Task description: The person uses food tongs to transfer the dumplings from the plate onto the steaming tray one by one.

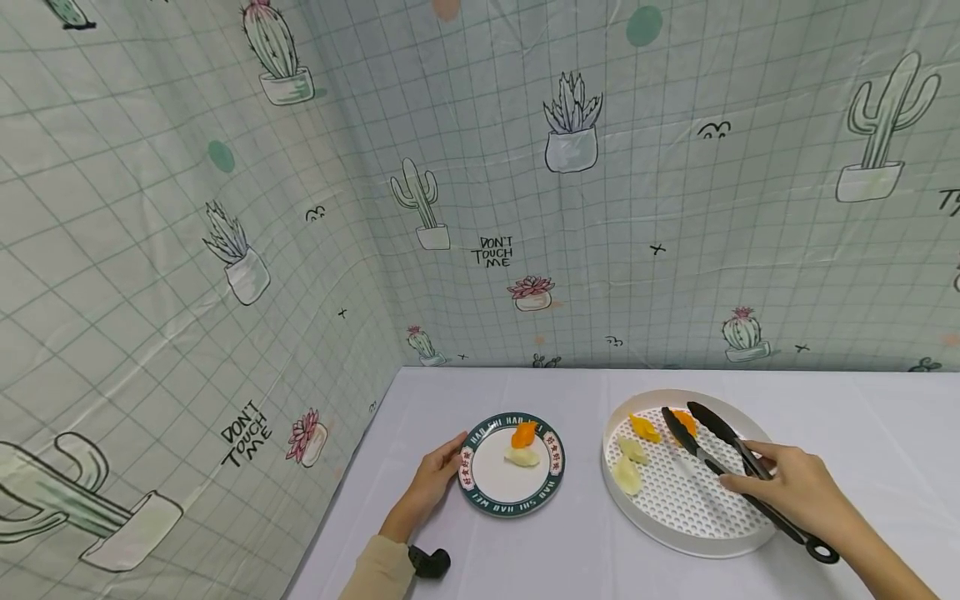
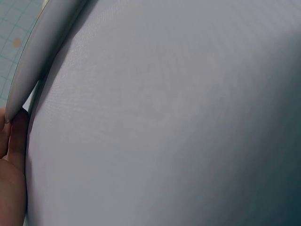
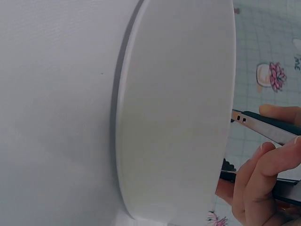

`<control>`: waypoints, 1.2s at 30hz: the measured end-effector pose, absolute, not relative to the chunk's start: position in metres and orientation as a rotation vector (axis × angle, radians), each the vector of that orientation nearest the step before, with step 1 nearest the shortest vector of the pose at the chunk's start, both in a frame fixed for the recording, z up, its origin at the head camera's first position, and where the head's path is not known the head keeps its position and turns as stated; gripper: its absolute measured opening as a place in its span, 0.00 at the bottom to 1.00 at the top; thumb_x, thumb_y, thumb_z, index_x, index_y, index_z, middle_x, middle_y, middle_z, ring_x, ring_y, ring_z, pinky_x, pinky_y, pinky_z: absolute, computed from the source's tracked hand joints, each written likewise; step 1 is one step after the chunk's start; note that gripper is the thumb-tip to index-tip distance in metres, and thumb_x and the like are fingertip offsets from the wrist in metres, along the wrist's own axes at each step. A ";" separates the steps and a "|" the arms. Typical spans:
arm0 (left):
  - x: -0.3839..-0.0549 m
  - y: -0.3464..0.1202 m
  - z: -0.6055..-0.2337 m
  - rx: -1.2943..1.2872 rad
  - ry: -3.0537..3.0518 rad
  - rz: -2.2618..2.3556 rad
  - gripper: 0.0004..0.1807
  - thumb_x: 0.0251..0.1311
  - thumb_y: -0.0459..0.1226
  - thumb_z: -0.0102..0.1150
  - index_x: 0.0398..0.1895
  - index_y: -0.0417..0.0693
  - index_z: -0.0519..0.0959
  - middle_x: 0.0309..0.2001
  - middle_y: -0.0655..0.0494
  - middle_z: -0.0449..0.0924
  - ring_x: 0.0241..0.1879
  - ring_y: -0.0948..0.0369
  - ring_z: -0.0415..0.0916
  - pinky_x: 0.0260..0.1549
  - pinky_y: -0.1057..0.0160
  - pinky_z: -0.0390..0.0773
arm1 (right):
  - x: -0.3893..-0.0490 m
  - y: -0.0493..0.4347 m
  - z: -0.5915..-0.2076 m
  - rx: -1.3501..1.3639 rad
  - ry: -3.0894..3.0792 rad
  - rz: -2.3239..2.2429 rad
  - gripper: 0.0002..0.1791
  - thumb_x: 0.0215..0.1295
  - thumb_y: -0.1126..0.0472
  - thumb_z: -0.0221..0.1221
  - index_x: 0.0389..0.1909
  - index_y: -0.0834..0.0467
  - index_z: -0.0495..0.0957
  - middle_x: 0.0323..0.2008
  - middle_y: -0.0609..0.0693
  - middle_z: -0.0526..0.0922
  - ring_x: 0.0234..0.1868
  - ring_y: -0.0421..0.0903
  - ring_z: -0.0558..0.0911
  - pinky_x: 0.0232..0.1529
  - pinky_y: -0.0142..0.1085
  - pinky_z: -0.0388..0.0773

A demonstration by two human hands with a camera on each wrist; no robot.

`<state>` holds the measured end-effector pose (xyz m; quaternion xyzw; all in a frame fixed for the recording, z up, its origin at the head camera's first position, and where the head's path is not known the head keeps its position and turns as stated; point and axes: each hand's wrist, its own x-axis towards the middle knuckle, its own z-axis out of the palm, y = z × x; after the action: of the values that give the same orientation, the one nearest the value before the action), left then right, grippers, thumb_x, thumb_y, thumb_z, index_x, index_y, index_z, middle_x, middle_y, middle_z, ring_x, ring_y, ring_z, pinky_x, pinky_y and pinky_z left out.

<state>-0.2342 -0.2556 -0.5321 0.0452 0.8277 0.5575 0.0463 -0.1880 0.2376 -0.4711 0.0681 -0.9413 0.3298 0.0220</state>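
Note:
At the left rim of a round plate (image 1: 498, 475) with a green lettered border is my left hand (image 1: 435, 475). In the left wrist view its fingers (image 2: 18, 134) pinch the plate's edge (image 2: 47, 42). An orange dumpling-shaped piece (image 1: 523, 434) and a pale one (image 1: 522, 457) lie on the plate. My right hand (image 1: 798, 487) holds black-tipped tongs (image 1: 731, 458) over a round white tray (image 1: 626, 521) with a perforated base. The spread tong tips straddle an orange piece (image 1: 684, 423), partly hidden by one arm.
Also in the tray are a yellow piece (image 1: 644, 428) and two pale ones, the upper (image 1: 633, 451) and the lower (image 1: 627, 475). The tray's raised wall (image 3: 178, 108) fills much of the right wrist view. A patterned curtain (image 1: 637, 208) hangs behind the white table (image 1: 577, 542).

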 end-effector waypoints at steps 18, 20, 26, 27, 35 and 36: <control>-0.231 -0.257 -0.532 0.163 2.519 1.720 0.25 0.76 0.30 0.44 0.73 0.35 0.63 0.74 0.38 0.57 0.74 0.42 0.50 0.71 0.44 0.54 | -0.169 0.186 -0.441 0.384 -2.846 1.388 0.43 0.57 0.51 0.72 0.63 0.76 0.69 0.35 0.54 0.83 0.31 0.43 0.84 0.21 0.32 0.78; -0.231 -0.256 -0.531 0.167 2.512 1.728 0.24 0.76 0.30 0.44 0.73 0.35 0.63 0.74 0.38 0.57 0.74 0.42 0.50 0.72 0.45 0.53 | -0.167 0.178 -0.440 0.425 -2.834 1.411 0.42 0.56 0.51 0.72 0.63 0.75 0.70 0.37 0.55 0.84 0.31 0.42 0.83 0.22 0.32 0.78; -0.232 -0.256 -0.531 0.155 2.508 1.726 0.24 0.76 0.31 0.44 0.73 0.36 0.63 0.74 0.38 0.57 0.75 0.42 0.49 0.72 0.45 0.53 | -0.169 0.156 -0.437 0.505 -2.819 1.494 0.40 0.52 0.51 0.74 0.60 0.72 0.74 0.39 0.56 0.84 0.31 0.43 0.83 0.23 0.32 0.78; -0.232 -0.256 -0.531 0.154 2.509 1.725 0.24 0.76 0.31 0.44 0.73 0.36 0.63 0.74 0.39 0.57 0.75 0.42 0.49 0.72 0.45 0.53 | -0.170 0.153 -0.437 0.518 -2.813 1.523 0.40 0.52 0.51 0.74 0.60 0.72 0.74 0.39 0.56 0.83 0.30 0.43 0.82 0.23 0.32 0.78; -0.232 -0.255 -0.530 0.151 2.515 1.715 0.24 0.76 0.31 0.44 0.73 0.37 0.63 0.74 0.39 0.57 0.74 0.42 0.50 0.71 0.45 0.54 | -0.173 0.122 -0.447 0.610 -2.792 1.585 0.40 0.50 0.53 0.75 0.59 0.73 0.75 0.38 0.54 0.83 0.28 0.42 0.77 0.22 0.32 0.78; -0.233 -0.255 -0.530 0.145 2.517 1.711 0.24 0.76 0.31 0.44 0.73 0.37 0.63 0.74 0.39 0.58 0.74 0.42 0.50 0.71 0.45 0.54 | -0.173 0.119 -0.449 0.620 -2.792 1.584 0.40 0.50 0.53 0.75 0.59 0.74 0.75 0.36 0.54 0.83 0.27 0.42 0.76 0.21 0.32 0.77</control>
<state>-0.2327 -0.2551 -0.5299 0.0476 0.8252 0.5608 0.0472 -0.1735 0.1188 -0.4487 0.1894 -0.8522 0.4836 -0.0637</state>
